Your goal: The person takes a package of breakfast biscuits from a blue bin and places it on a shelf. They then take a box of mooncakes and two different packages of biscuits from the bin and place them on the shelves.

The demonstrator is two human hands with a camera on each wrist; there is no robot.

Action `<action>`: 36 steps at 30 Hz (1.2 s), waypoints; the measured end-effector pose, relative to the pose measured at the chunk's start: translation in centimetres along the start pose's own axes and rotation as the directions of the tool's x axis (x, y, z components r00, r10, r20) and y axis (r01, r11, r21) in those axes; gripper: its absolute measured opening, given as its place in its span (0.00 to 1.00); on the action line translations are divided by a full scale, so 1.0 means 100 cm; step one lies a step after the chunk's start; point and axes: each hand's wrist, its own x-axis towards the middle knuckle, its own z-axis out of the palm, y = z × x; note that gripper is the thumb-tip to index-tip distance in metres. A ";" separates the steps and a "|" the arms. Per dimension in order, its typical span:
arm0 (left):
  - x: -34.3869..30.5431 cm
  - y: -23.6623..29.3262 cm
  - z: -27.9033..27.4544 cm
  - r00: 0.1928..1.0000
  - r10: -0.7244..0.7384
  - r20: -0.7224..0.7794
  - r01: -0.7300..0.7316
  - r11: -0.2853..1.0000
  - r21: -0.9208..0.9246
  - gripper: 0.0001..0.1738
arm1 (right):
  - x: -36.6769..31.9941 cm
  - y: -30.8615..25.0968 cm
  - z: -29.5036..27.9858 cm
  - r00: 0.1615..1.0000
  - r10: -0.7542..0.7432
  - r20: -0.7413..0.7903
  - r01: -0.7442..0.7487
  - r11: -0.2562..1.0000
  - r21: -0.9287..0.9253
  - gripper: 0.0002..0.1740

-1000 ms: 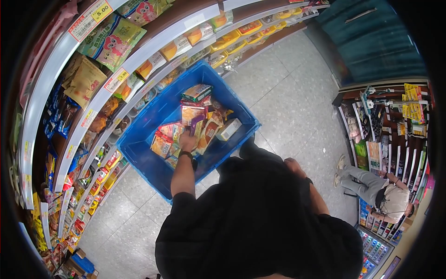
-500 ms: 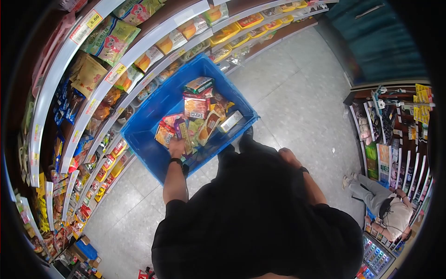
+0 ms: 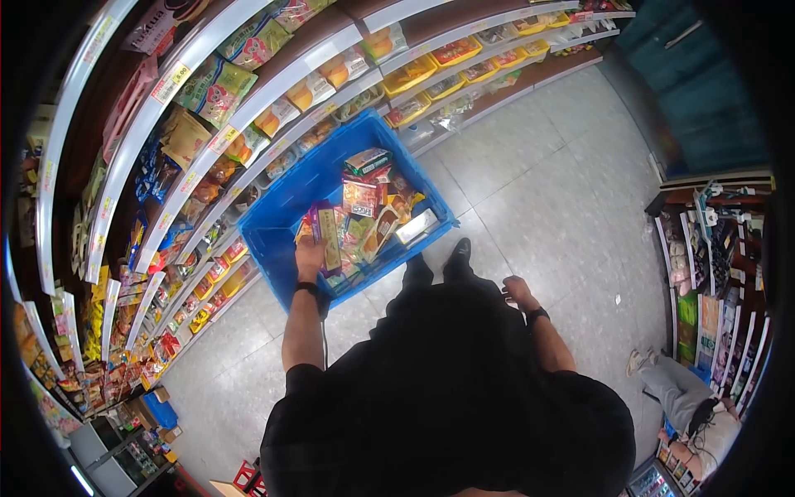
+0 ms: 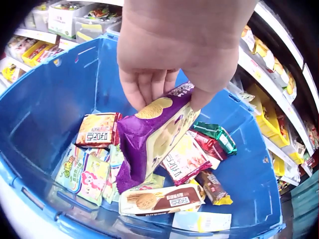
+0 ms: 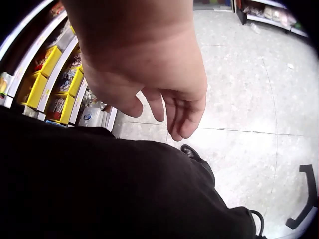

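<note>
My left hand (image 4: 179, 55) pinches a purple biscuit pack (image 4: 158, 130) between thumb and fingers, tilted over the inside of a blue crate (image 4: 30, 119). In the head view, the left hand (image 3: 310, 260) is at the crate's near left part. Below the pack lie a brown-and-cream biscuit pack (image 4: 160, 200), a green pony-print packet (image 4: 88, 177), red packets (image 4: 97, 130), a dark green packet (image 4: 219, 135) and a white box (image 4: 202, 221). My right hand (image 5: 149, 79) hangs beside the body with fingers loosely bent, holding nothing.
Snack shelves (image 3: 273, 79) curve along the crate's far and left sides, with yellow bins (image 3: 410, 76) on lower tiers. Tiled floor (image 3: 530, 174) lies right of the crate. A person in grey trousers (image 3: 672, 388) is by the right-hand shelves (image 3: 712, 273).
My left hand has shifted toward the crate's left end with the purple pack, which has turned to show its pale side. The right hand stays beside the body, fingers now more visible.
</note>
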 end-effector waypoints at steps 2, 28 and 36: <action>-0.009 0.016 -0.008 1.000 -0.003 -0.006 0.002 0.999 -0.052 0.27 | 0.006 0.002 -0.009 0.999 -0.001 0.045 0.000 1.000 0.016 0.19; -0.121 0.159 0.038 0.632 0.466 0.620 0.540 0.309 -0.783 0.23 | -0.144 -0.264 0.076 0.831 -0.333 0.445 0.377 0.926 -0.010 0.29; -0.068 0.111 0.036 0.408 0.488 0.772 0.605 0.489 -0.629 0.23 | -0.170 -0.244 0.105 0.911 -0.320 0.259 0.307 0.948 0.090 0.17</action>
